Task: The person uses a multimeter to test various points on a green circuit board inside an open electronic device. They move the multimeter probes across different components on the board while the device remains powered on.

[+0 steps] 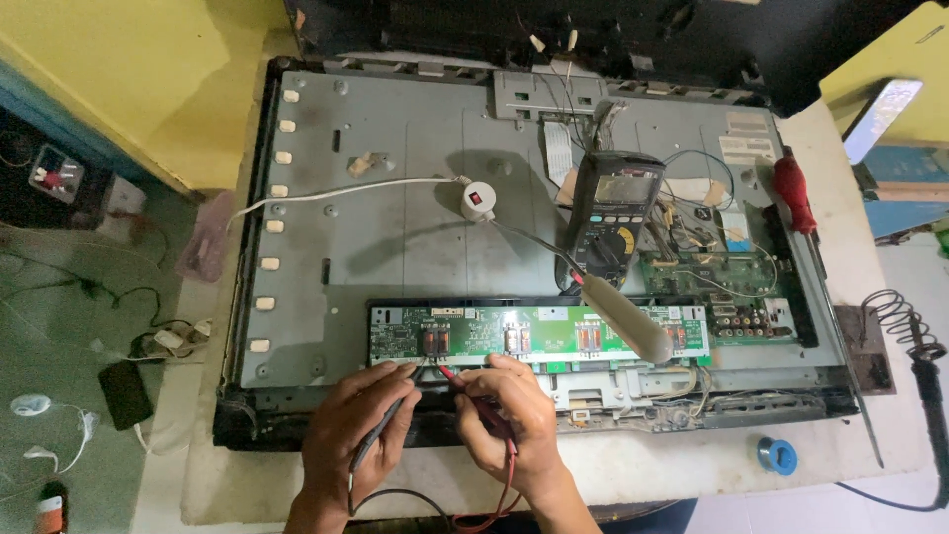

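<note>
At the far left, a floor strewn with cables and a dark phone (125, 394) is seen beside the surface (692, 475). On the surface a large flat-screen set (395, 247) is laid face down, its grey metal back exposed and a row of small white clips run down its left edge. A white cable (336, 193) is led across the metal to a round white switch (478, 202) with a red button. Along the lower part of the panel a long, narrow green circuit board (539, 331) is mounted, fitted with reddish-brown components spaced along its length. The left hand (351, 435) is closed around a black test probe (386, 427), its tip pointed at the board's lower left part. Just beside it, the right hand (509, 415) is clamped on a red test probe (474, 396), whose tip is set close to the black one; whether either tip touches the board cannot be told. Further right, a dark multimeter (613, 213) is propped on the panel above a second green board (712, 272). A red-handled screwdriver (794, 193) is laid at the right edge, and a soldering iron (929, 396) rests beyond it.
</note>
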